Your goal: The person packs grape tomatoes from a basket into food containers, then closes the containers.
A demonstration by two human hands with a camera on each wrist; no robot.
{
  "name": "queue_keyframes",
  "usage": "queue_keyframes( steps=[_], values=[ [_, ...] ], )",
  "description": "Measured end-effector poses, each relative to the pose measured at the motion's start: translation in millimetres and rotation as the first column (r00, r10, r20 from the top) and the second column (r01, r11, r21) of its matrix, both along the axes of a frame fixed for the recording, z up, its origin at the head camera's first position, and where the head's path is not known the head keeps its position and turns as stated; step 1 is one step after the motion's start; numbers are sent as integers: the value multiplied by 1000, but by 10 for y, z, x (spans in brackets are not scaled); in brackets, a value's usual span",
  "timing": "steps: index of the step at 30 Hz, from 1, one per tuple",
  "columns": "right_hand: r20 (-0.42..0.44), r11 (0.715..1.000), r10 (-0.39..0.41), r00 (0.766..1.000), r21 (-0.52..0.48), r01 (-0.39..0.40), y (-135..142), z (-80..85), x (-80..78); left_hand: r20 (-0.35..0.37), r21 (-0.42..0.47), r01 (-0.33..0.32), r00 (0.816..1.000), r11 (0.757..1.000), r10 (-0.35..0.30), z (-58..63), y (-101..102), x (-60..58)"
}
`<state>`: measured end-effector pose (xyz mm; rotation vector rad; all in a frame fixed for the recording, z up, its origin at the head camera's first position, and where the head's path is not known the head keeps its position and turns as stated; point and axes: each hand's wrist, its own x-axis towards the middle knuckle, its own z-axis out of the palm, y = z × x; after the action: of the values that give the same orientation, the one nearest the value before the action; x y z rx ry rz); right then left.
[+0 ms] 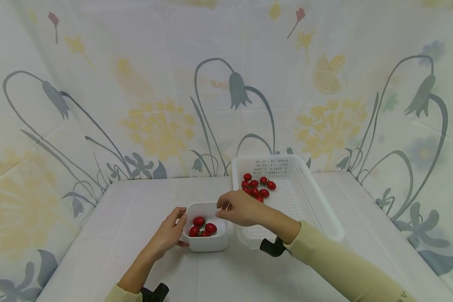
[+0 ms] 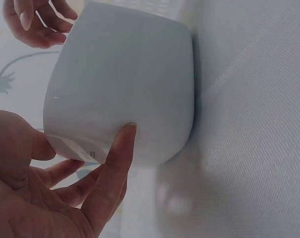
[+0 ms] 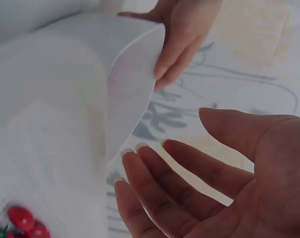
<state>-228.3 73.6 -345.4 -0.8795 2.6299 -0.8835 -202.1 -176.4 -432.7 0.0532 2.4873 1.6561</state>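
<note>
A small white plastic box [image 1: 208, 245] stands on the table with several red cherry tomatoes [image 1: 211, 228] inside, green stems among them. My left hand [image 1: 167, 233] holds the box at its left side, thumb at the rim and fingers against the outer wall. Above the box's right rim hovers my right hand [image 1: 243, 207]. In the right wrist view its fingers [image 3: 162, 210] are spread, loosely bent, and hold nothing. More cherry tomatoes [image 1: 264, 193] lie in the left part of the white perforated basket [image 1: 326, 205], partly covered by the right hand in the head view.
The basket stands right of the box, close beside it. A white cloth covers the table [image 1: 147, 209]. Behind and at both sides hangs a flower-patterned curtain [image 1: 219, 126]. Black wrist mounts [image 1: 272, 247] sit on both forearms.
</note>
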Motion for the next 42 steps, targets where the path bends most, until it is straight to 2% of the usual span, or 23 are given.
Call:
queue_keyframes(
  steps=[6,12,18,27,30,35,39,42],
  values=[
    [-37,997,-72,997,28,73,268,26,-124,3,-8,-1,1000,1000,1,1,-7,5],
    [-97,996,-88,991,11,89,511,50,-230,-1,-9,0,1000,1000,0,-6,-8,-1],
    [-94,992,-127,987,9,129,698,26,-356,3,-10,-2,1000,1000,2,-9,-3,-10],
    [-95,975,-215,972,37,219,919,-106,-597,1,8,-7,1000,1000,7,-16,-1,-3],
    [-78,964,-252,965,60,257,972,-160,-679,-1,18,-8,1000,1000,8,-24,-3,-8],
    [-31,958,-272,962,80,274,1069,-254,-801,-4,20,-7,1000,1000,7,-23,-4,-14],
    [64,956,-292,954,61,288,1146,-341,-889,-1,16,-8,1000,1000,8,-12,-1,-6],
    [151,949,-315,937,36,313,1179,-409,-938,4,15,-9,1000,1000,8,-4,-1,2]
  ],
)
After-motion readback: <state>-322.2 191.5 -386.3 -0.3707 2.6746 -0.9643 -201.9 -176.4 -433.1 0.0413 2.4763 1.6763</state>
